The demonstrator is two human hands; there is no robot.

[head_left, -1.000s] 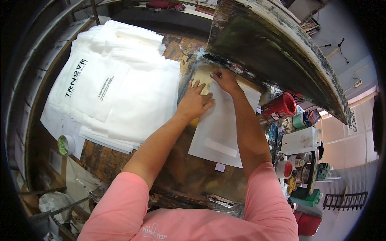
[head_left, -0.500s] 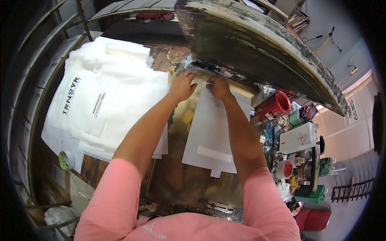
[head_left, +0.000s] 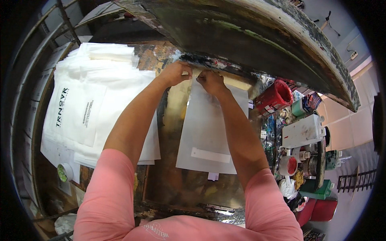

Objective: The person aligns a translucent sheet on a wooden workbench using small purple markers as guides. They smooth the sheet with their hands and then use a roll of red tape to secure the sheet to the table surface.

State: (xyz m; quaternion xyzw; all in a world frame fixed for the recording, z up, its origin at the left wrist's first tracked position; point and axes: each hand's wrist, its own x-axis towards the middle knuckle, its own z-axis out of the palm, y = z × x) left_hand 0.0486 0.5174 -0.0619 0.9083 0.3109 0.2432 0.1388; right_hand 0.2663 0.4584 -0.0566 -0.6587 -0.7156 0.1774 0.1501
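A translucent frosted plastic bag point(head_left: 203, 128) lies flat on the stained printing table point(head_left: 165, 176), a white strip showing through near its lower end. At its top edge, my right hand point(head_left: 210, 82) has thumb and fingers pinched together on the bag's upper left corner. Just left of that corner is my left hand point(head_left: 176, 74), its fingers bent and the thumb apart, with nothing visible in it. Beyond both hands, a large dark screen frame point(head_left: 241, 44) is tilted up, its lower edge close to my fingers.
A stack of white bags point(head_left: 108, 108) with dark print covers the table's left side. At the right stand a red ink bucket point(head_left: 275, 98), a white jerrycan point(head_left: 303, 133) and several ink pots. A tape roll point(head_left: 65, 172) sits at the lower left; metal racks point(head_left: 24, 100) line that side.
The view has shifted slightly, and the raised screen frame appears larger and further left. My hands have stayed near the bag's top edge, the right one a little closer to the left.
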